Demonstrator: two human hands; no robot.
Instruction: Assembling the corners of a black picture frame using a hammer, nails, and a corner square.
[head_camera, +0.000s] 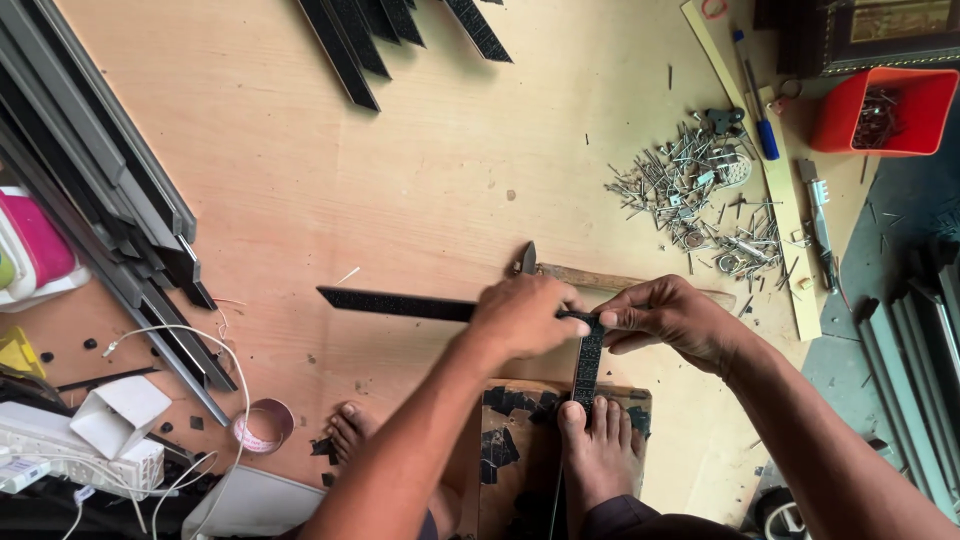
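Gripping two black frame strips (400, 304) at centre frame, the left hand (523, 316) and right hand (668, 320) clamp their corner joint. One red bin (882, 112) sits upper right, beside one nail pile (700, 195).

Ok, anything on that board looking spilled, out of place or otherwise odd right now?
Yes: a heap of loose nails lies scattered over the plywood floor beside the red tray, not in it. Black offcuts litter the wooden block under the foot.
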